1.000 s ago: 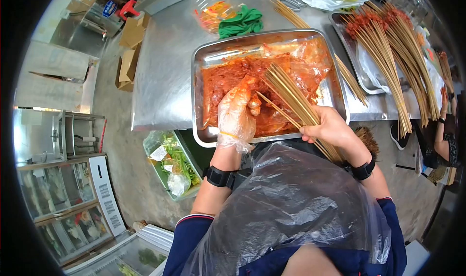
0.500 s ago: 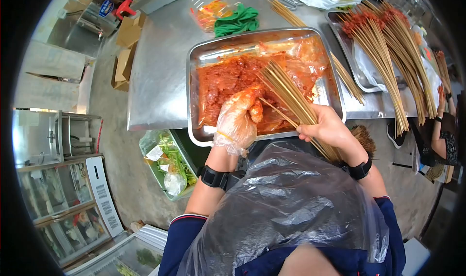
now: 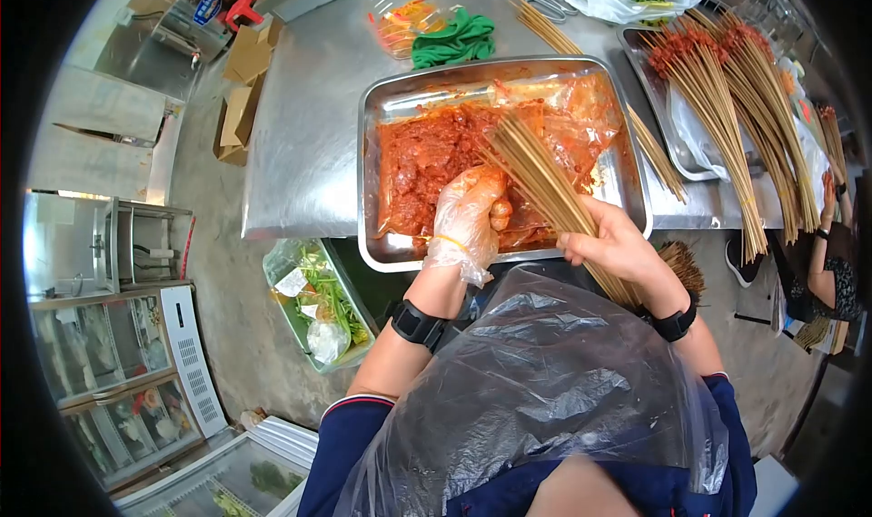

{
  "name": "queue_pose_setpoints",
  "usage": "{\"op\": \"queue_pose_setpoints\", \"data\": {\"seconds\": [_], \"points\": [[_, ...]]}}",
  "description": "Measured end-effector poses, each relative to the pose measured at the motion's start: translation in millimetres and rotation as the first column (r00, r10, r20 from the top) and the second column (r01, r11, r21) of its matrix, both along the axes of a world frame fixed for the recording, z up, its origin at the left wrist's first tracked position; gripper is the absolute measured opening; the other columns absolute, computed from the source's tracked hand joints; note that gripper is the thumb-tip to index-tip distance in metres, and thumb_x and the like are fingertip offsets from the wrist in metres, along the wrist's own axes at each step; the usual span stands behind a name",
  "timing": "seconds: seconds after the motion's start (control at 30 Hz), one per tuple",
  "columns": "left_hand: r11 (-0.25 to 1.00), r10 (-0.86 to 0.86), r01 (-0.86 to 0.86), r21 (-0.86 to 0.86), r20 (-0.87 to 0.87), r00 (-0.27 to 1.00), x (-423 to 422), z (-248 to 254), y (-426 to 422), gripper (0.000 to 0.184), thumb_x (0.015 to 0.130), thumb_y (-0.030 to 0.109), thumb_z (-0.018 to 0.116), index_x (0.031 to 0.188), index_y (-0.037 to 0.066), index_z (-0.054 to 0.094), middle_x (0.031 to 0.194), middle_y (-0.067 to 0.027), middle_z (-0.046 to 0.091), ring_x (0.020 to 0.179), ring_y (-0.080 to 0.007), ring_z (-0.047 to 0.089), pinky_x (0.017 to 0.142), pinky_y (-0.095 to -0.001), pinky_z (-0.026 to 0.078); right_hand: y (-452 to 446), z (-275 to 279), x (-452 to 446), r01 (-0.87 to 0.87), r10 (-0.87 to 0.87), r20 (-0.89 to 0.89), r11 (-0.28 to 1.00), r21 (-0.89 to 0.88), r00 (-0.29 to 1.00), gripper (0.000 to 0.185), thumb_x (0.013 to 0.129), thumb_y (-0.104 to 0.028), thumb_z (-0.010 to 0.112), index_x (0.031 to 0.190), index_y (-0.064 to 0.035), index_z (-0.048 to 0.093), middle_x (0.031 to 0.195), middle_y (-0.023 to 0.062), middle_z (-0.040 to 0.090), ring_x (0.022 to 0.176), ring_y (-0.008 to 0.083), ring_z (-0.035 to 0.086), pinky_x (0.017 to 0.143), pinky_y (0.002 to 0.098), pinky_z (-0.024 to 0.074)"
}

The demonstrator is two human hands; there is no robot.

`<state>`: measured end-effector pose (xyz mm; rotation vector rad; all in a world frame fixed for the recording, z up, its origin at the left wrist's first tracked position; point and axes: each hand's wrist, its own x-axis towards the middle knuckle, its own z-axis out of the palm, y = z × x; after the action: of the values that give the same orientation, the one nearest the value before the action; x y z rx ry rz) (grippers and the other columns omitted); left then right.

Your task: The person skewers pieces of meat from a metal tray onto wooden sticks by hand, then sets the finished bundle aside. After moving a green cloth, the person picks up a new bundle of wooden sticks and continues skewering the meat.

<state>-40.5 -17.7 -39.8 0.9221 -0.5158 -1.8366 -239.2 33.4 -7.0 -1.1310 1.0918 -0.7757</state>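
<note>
My left hand (image 3: 470, 213), in a clear plastic glove stained red, is closed over the red marinated meat (image 3: 427, 158) near the front of the metal tray (image 3: 371, 235). Its fingers curl round something too hidden to name, close to the tips of the skewers. A thick bundle of wooden skewers (image 3: 554, 185) is gripped in my bare right hand (image 3: 610, 242), at the tray's front right edge. The bundle slants up and left over the meat. Red-stained plastic film (image 3: 577, 108) lies in the tray's right part.
Behind the tray are a green cloth (image 3: 454, 40), a clear container (image 3: 406, 26) and scissors (image 3: 540, 4). Filled skewers (image 3: 713, 108) lie at the right, by another person's arm (image 3: 822, 244). A green crate (image 3: 341, 349) of vegetables stands below the table's left part.
My left hand has shifted right, closer to the skewer bundle. The single skewer that stuck out between the hands no longer shows apart from the bundle.
</note>
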Motion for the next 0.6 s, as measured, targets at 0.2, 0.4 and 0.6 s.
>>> {"op": "queue_pose_setpoints", "data": {"seconds": [0.2, 0.4, 0.6], "points": [[0.989, 0.093, -0.088, -0.115, 0.041, 0.995, 9.6, 12.2, -13.7, 0.015, 0.087, 0.007, 0.055, 0.102, 0.004, 0.058, 0.079, -0.001, 0.054, 0.059, -0.0078, 0.048, 0.046, -0.0186, 0.037, -2.9, 10.7, -2.9, -0.025, 0.018, 0.049, 0.989, 0.149, 0.999, 0.033, 0.083, -0.005, 0.051, 0.116, 0.0013, 0.048, 0.097, 0.0084, 0.06, 0.087, 0.0165, 0.063, 0.063, 0.0271, 0.0537], [0.85, 0.234, 0.318, -0.421, 0.841, 0.488, 29.5, -21.6, -21.6, 0.018, 0.079, 0.002, 0.058, 0.096, 0.002, 0.062, 0.093, -0.0165, 0.065, 0.082, -0.0241, 0.063, 0.075, -0.0312, 0.049, -5.0, 8.6, -9.2, 0.082, -0.08, -0.021, 0.991, 0.104, 0.997, 0.029, 0.082, -0.006, 0.052, 0.11, 0.001, 0.051, 0.091, 0.0064, 0.058, 0.083, 0.0163, 0.064, 0.07, 0.0281, 0.0539], [0.771, 0.337, 0.611, -0.18, 0.929, -0.151, 7.0, 0.2, -15.0, 0.019, 0.073, 0.011, 0.062, 0.09, 0.004, 0.058, 0.078, -0.021, 0.057, 0.075, -0.04, 0.057, 0.069, -0.0469, 0.047, -5.6, 10.7, -7.4, 0.085, -0.085, 0.003, 0.994, 0.069, 0.996, 0.024, 0.081, -0.006, 0.053, 0.103, 0.0026, 0.054, 0.085, 0.0033, 0.059, 0.072, 0.0104, 0.06, 0.067, 0.0236, 0.0505]]}}
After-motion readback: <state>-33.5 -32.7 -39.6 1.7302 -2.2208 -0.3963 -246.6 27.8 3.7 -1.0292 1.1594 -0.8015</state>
